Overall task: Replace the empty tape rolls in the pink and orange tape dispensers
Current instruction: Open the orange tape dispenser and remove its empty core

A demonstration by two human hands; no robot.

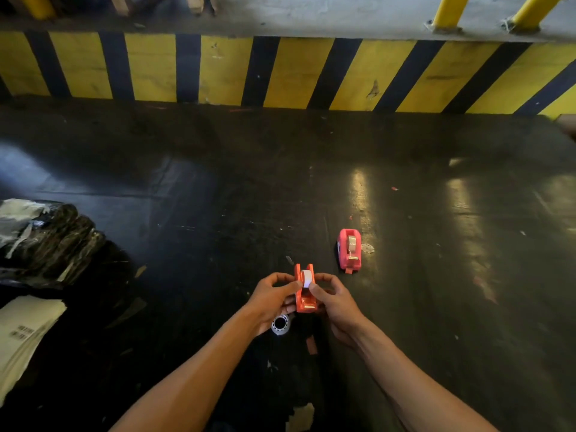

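Two tape dispensers are in view. The orange tape dispenser (304, 291) is held between the two hands, low in the middle of the picture, above the dark shiny floor (218, 213). The left hand (271, 299) grips its left side, with the thumb reaching to the top. The right hand (335, 302) grips its right side, and its thumb presses on the white tape roll (308, 277) that sits between the two orange walls. So both hands are closed around this one dispenser.

The pink tape dispenser (349, 249) stands alone on the floor, to the right and a little further away, not touched by any hand. One roll (352, 241) sits inside it; I cannot tell if this roll is full or empty. Just beside its right side lies one small pale scrap (367, 248).

One more roll, a clear tape roll (280, 324), lies flat on the floor just under the left hand. That makes three rolls counted.

At the left edge there is one black plastic bundle (46, 241) and, below it, one stack of white papers (21, 335). Behind the floor runs one low wall with yellow and black stripes (280, 73), and three yellow posts (448, 10) stand above it.
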